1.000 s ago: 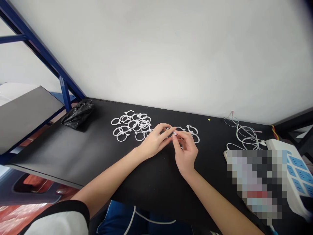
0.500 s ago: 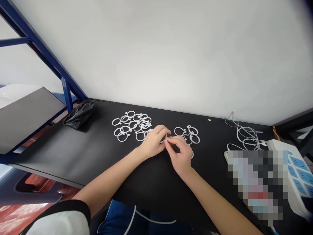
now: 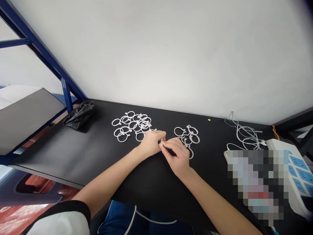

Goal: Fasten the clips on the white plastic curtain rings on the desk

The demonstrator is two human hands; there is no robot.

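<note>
My left hand (image 3: pixel 153 143) is closed, thumb and fingers pinched around a white curtain ring (image 3: pixel 161 141). Opposite it, my right hand (image 3: pixel 176 156) pinches the near side of the same ring between thumb and forefinger. Most of this ring is hidden by the fingers. A heap of white curtain rings with small eyelets (image 3: pixel 144 125) lies just beyond and left of my left hand. A smaller group of similar rings (image 3: pixel 191 138) rests beyond my right hand, which partly covers it.
On the black tabletop (image 3: pixel 102 156), a crumpled black plastic bag (image 3: pixel 80 115) lies at the left. Tangled white cables (image 3: pixel 246 135), a pixelated object (image 3: pixel 259 182) and a white power strip (image 3: pixel 297 173) occupy the right. A blue metal frame (image 3: pixel 44 49) rises at the left, before a pale wall.
Both hands have shifted slightly left and closer together with the ring, which the fingers now cover more. More of the right-hand group of rings shows.
</note>
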